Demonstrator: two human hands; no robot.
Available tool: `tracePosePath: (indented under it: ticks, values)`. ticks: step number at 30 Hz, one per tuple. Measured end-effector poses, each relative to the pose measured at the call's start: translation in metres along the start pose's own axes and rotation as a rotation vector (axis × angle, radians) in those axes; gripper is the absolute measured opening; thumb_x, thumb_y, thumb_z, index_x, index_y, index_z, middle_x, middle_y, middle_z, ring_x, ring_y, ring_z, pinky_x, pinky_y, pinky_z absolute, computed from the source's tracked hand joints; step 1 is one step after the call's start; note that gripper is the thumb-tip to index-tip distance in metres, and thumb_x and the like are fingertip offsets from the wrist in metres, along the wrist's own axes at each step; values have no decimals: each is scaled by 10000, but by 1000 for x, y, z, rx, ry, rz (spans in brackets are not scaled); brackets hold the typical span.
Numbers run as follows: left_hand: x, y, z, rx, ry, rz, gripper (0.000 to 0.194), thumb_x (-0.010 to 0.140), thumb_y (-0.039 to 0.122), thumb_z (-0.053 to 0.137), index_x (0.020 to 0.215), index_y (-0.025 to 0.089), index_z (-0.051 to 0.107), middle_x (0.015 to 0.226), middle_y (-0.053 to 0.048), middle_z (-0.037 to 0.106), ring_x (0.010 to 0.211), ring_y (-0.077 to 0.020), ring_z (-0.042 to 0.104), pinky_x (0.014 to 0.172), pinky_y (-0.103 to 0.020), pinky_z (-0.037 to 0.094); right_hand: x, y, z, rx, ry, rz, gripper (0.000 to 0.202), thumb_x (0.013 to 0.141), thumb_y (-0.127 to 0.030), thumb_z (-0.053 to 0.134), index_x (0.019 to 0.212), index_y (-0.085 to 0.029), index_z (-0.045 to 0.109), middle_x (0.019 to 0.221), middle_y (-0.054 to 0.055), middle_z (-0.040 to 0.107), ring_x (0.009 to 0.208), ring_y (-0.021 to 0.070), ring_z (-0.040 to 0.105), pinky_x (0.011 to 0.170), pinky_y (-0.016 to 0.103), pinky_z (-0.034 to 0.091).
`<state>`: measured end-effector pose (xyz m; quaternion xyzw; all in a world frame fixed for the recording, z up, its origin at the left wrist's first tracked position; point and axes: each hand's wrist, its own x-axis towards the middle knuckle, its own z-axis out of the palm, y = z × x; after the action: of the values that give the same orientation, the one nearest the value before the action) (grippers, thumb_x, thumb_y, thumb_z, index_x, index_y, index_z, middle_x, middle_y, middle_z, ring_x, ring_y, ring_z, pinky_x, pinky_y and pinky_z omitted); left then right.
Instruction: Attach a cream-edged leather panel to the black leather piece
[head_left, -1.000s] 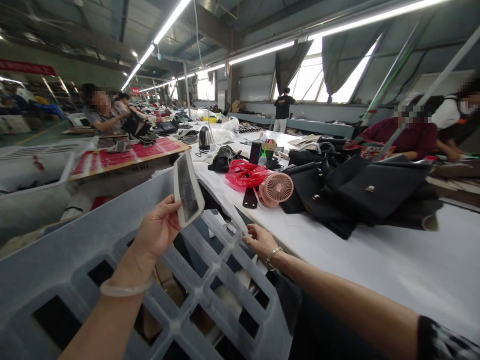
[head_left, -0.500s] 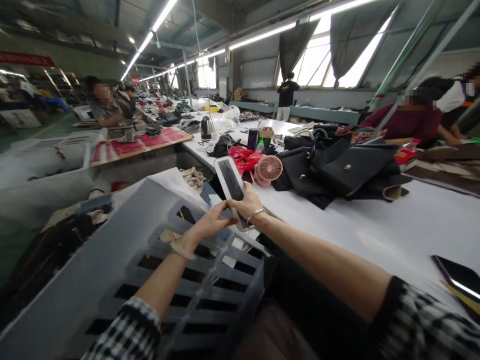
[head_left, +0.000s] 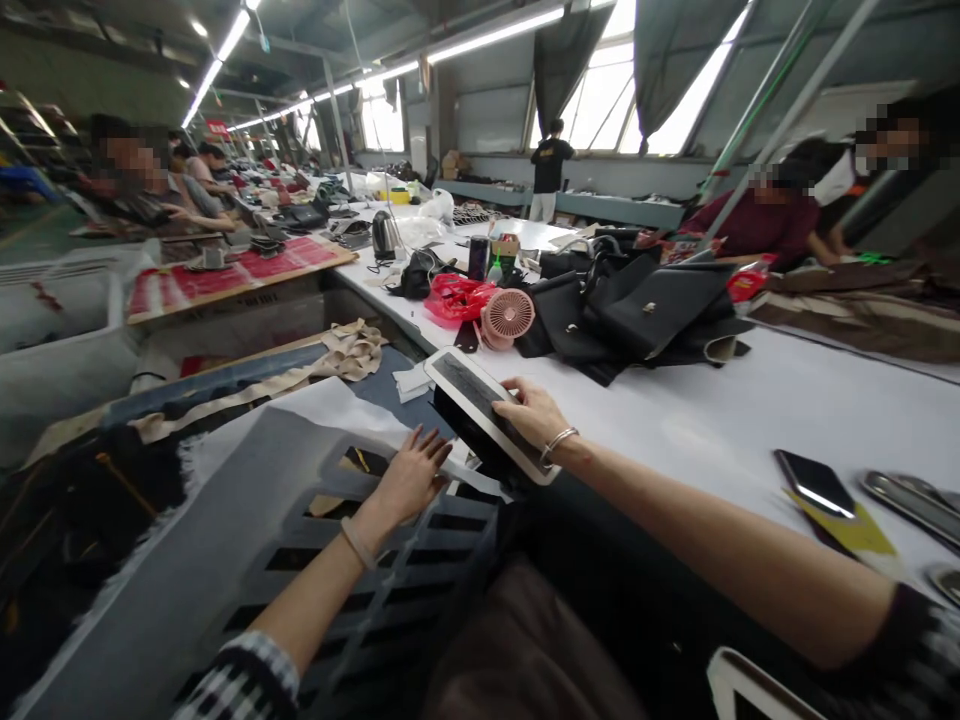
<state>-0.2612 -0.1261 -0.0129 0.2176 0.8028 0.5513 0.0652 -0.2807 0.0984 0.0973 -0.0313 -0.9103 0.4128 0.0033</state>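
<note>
left hand (head_left: pixel 411 482) loosely spread, back upward; right hand (head_left: pixel 538 415) clasped (arm (head_left: pixel 705 525) outstretched)

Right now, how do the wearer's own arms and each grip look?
The left grip and right grip are ungloved: a pale bangle on the left wrist, a silvery bracelet on the right. Both sleeves are black-and-white checked with black banding.

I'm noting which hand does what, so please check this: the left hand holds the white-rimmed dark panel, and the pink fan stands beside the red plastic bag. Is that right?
Not quite: the head view shows the right hand holding the white-rimmed dark panel, not the left hand. The pink fan does stand beside the red plastic bag.
</note>
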Motion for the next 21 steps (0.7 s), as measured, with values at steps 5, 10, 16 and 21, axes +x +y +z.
tracePosePath:
  ticks: [5, 10, 16, 21]
  values:
    - [1, 23, 37, -158, -80, -54, 589, 634, 282, 794, 1184, 217, 593, 1287, -77, 607, 1360, -297, 357, 1178, -502, 17, -49, 30, -67, 234, 14, 84, 383, 705, -373, 612, 1042, -192, 617, 795, 17, 645, 732, 183, 599, 663, 291, 449]
    - [12, 81, 99, -516, -131, -138, 558, 893, 592, 415, 1298, 209, 432, 1335, -127, 560, 1207, -277, 547, 973, -468, 465, -117, 55, -113, 497, 44, 151, 435, 691, -451, 648, 1049, -212, 590, 817, 1, 649, 692, 166, 606, 626, 280, 471]
    - [2, 159, 160, -971, -205, -332, 461, 570, 314, 873, 957, 151, 682, 921, -67, 743, 860, -223, 694, 812, -299, 543, -198, 92, -154, 890, 99, 222, 543, 695, -489, 734, 1110, -220, 509, 845, -9, 610, 655, 124, 569, 603, 255, 457]
    - [-11, 204, 205, -963, -317, -271, 324, 597, 269, 858, 873, 166, 721, 859, -36, 750, 763, -173, 679, 764, -275, 533, -250, 142, -181, 748, 66, 54, 849, 639, -557, 766, 1326, -253, 370, 989, 10, 592, 891, 193, 587, 793, 329, 475]
